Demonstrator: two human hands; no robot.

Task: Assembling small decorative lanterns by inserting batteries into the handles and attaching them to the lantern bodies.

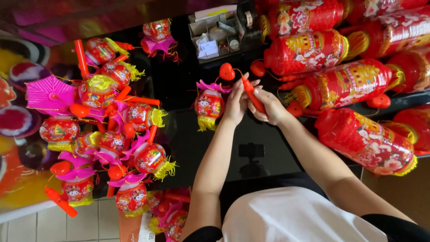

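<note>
A view from above showed a dark, glossy table [188, 148] crowded with red festival lanterns.

At the left, a heap of small lanterns [107, 139] lay tangled together: roughly a dozen round red-and-gold bodies with yellow tassels, pink petal tops and red stick handles. The exact count could not be told, since they overlapped. A pink folded fan shape [45, 95] lay at the heap's left edge. One more small lantern [157, 33] lay apart, far from the person, beyond the heap.

In the middle, two bare forearms reached away from the person. The left hand [235, 104] had its fingers curled, and the right hand [268, 106] was closed around a red stick handle [251, 95], both hands gripping it close together. A red heart-shaped tip [226, 71] stood at the handle's far end. A single small lantern with a pink top [209, 104] hung just left of the left hand, resting on the table.

Beyond the hands, a grey desk organiser [219, 30] held papers and small items.

At the right, about eight large red cylinder lanterns [345, 83] lay on their sides in a stack, some cut off by the picture's edge. One of them [367, 141] lay nearest the right forearm, just beside it.

A white garment [295, 217] filled the near edge.
</note>
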